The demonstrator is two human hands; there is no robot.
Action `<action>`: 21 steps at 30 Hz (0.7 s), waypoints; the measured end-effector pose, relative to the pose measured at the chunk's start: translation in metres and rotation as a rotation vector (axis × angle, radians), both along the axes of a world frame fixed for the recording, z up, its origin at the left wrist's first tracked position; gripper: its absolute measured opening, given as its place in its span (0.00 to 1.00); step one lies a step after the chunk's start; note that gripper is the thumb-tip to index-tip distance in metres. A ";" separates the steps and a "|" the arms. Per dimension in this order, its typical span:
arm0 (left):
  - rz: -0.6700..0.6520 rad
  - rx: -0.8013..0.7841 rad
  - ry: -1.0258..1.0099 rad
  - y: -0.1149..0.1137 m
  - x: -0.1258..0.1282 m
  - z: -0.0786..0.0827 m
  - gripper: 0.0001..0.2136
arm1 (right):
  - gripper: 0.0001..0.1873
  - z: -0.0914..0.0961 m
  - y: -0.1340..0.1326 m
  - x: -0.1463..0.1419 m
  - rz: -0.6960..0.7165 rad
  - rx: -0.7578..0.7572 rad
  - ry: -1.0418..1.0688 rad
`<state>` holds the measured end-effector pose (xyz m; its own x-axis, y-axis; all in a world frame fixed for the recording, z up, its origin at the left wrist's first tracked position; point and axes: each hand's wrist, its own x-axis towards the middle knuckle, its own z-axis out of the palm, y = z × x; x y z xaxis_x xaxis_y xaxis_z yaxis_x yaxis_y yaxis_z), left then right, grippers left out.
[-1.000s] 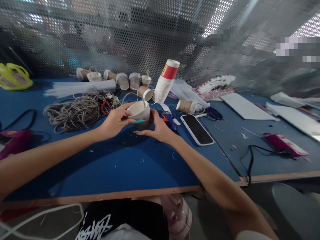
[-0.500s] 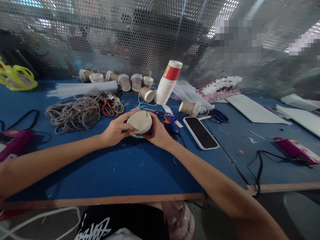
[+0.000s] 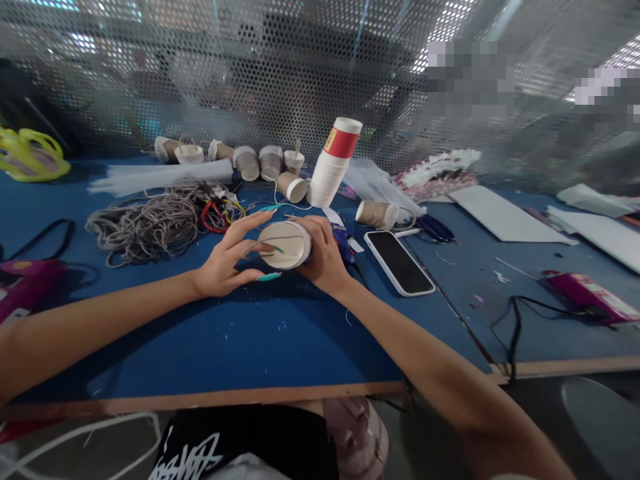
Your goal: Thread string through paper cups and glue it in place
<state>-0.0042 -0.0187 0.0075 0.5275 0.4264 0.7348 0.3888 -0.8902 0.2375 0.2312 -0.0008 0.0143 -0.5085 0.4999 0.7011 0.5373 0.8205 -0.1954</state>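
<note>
A pale paper cup (image 3: pixel 283 248) is between my hands over the blue tabletop, its round end facing me with a thin cord-like strand across it. I cannot tell whether that end is the mouth or the base. My right hand (image 3: pixel 324 253) wraps round the cup's right side, fingers behind it. On the other side my left hand (image 3: pixel 233 257) has its fingers spread, with long turquoise nails; one finger reaches over the round end. A tangle of grey cord (image 3: pixel 147 223) lies left of the hands, and a blue glue gun (image 3: pixel 344 241) is partly hidden behind the right hand.
A leaning stack of paper cups (image 3: pixel 327 170) stands behind the hands. Several cord-wrapped cups (image 3: pixel 247 163) line the perforated metal screen (image 3: pixel 280 73). To the right lie a phone (image 3: pixel 400 263) and white boards (image 3: pixel 510 213). A magenta glue gun (image 3: pixel 30 283) is at left, another (image 3: pixel 590 293) far right.
The cup has tilted so its round end faces me more squarely. My left hand has loosened from the cup and spread its fingers, while my right hand keeps hold.
</note>
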 end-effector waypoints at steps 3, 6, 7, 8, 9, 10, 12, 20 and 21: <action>-0.039 -0.056 -0.065 -0.002 -0.002 -0.001 0.22 | 0.30 0.002 -0.001 0.001 -0.020 0.064 0.012; -0.055 -0.040 -0.122 -0.001 -0.001 -0.004 0.23 | 0.30 0.002 0.000 0.001 0.013 0.120 0.021; -0.061 -0.021 -0.151 -0.001 0.000 -0.006 0.23 | 0.30 0.002 0.000 0.000 0.021 0.132 0.021; -0.068 -0.002 -0.177 -0.001 0.001 -0.006 0.22 | 0.30 0.002 0.001 0.000 0.025 0.139 0.018; -0.078 0.015 -0.195 -0.001 0.001 -0.007 0.21 | 0.31 0.002 0.001 0.000 0.025 0.141 0.015; -0.085 0.026 -0.201 -0.002 0.002 -0.007 0.20 | 0.31 0.002 0.001 0.000 0.021 0.137 0.010; -0.085 0.036 -0.189 -0.002 0.002 -0.006 0.19 | 0.32 0.002 0.002 0.001 0.007 0.122 0.001; -0.102 0.070 -0.229 -0.002 0.004 -0.004 0.19 | 0.35 0.000 0.003 0.004 -0.012 0.140 -0.023; -0.113 0.086 -0.238 -0.001 0.004 -0.004 0.18 | 0.35 0.000 0.003 0.004 -0.008 0.156 -0.024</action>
<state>-0.0005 -0.0196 0.0034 0.3767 0.3054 0.8746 0.2283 -0.9456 0.2318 0.2352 0.0024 0.0139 -0.5226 0.3902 0.7580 0.5468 0.8356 -0.0532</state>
